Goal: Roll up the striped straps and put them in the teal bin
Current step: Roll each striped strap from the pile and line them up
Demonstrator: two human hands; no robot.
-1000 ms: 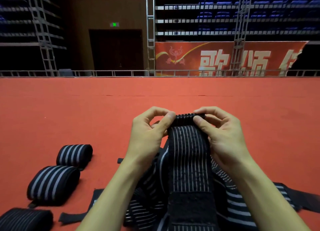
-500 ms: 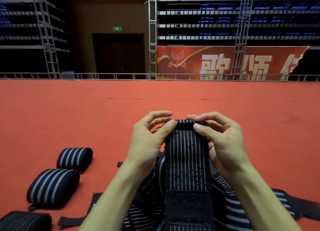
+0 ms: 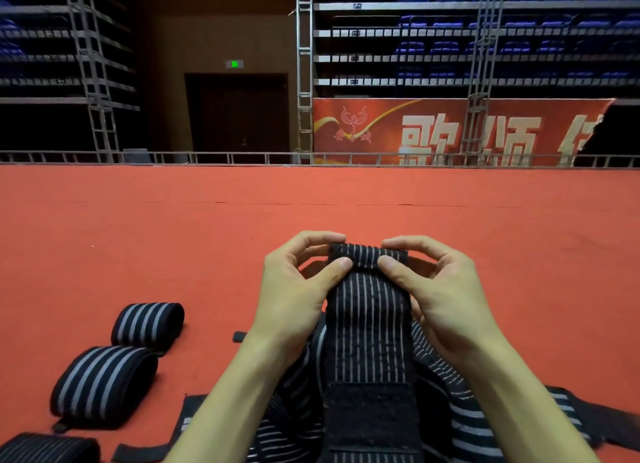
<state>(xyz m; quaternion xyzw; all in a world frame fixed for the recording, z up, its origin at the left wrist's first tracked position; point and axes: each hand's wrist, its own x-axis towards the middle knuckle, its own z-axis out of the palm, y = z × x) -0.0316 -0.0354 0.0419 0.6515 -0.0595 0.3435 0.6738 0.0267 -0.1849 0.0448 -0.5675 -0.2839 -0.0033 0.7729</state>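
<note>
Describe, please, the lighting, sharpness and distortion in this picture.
Head view: the left hand, right hand and strap are evenly lit and sharp, without glare. Head view: the stands behind are dim. Head view: the wide lens tilts the truss near the left edge. Head view: the rolls low left lie in dimmer light.

red carpet floor [image 3: 207, 254] carrying striped straps
far roll [image 3: 147, 324], middle roll [image 3: 104, 381], near roll [image 3: 48, 448] at left; loose strap pile [image 3: 467, 407] just right.
</note>
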